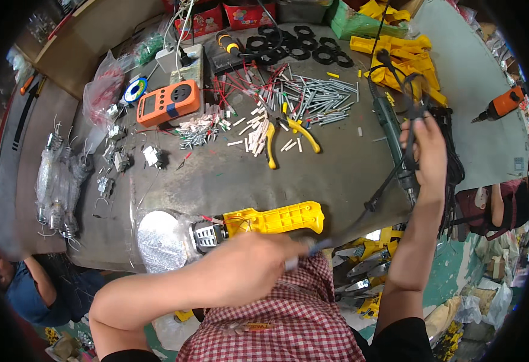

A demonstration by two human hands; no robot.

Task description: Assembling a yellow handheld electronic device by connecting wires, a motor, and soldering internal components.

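Note:
In my right hand [424, 142] is a black power cord [410, 136], pinched between thumb and fingers at the right side of the table. The cord runs down through a black sleeve [370, 206] toward my left hand [261, 256]. My left hand is closed and blurred by motion, around what looks like the cord's end [320, 245]. Just beyond it lies an open yellow handle shell [276, 221] with thin wires inside. A slotted metal part [208, 234] joins the shell to a round silver plate [165, 238] in clear film.
A green electric screwdriver [388, 130] hangs near my right hand. Yellow-handled pliers [270, 145] lie mid-table before metal rods [325, 99] and white sleeves [255, 136]. An orange meter [168, 102] stands left. Yellow shells [406, 60] pile up at back right; another person [41, 289] sits at lower left.

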